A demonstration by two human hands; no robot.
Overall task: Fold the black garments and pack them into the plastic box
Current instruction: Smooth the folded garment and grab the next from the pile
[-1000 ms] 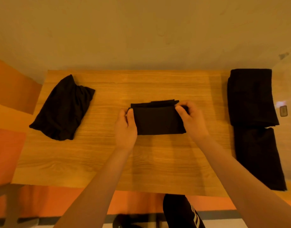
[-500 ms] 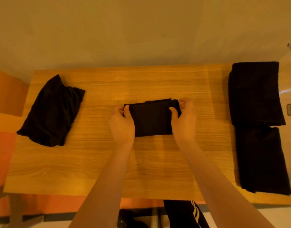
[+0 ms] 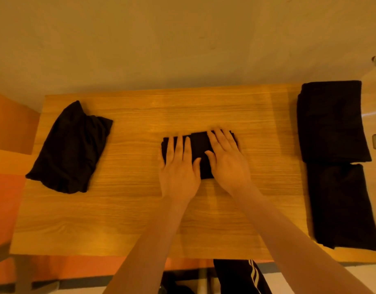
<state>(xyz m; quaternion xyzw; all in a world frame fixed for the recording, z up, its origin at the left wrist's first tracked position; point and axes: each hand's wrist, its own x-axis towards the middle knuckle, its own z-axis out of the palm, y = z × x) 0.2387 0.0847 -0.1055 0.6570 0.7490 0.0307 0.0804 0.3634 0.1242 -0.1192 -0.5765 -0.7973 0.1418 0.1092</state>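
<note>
- Folded black garment (image 3: 198, 151) at the middle of the wooden table (image 3: 140, 219), pressed flat under both hands; long axis running left to right, parallel to the table's near edge.
- Left hand (image 3: 178, 166) palm down with fingers straight and spread, covering the left half of the bundle, heel of the palm resting on bare wood just in front of it.
- Right hand (image 3: 227, 158) likewise flat and uncurled, fingers pointing away and slightly leftward across the right half; nothing grasped by either hand.
- Only a narrow strip of cloth visible between the two thumbs, plus the far edge beyond the fingertips.
- Two folded black pieces (image 3: 333, 124) and (image 3: 344, 206) lying end to end along the right edge of the table, well apart from the hands.
- Crumpled black garment (image 3: 70, 149), not yet folded, near the left edge, likewise well apart.
- Plastic box not clearly identifiable in this view.
- Judged step: smoothing the finished fold before moving it aside.
- Key relation for the coming move: bundle directly under both hands, the folded stack off to the right, so the right hand nearer that destination; a grip at both short ends likely to keep the fold from opening.
</note>
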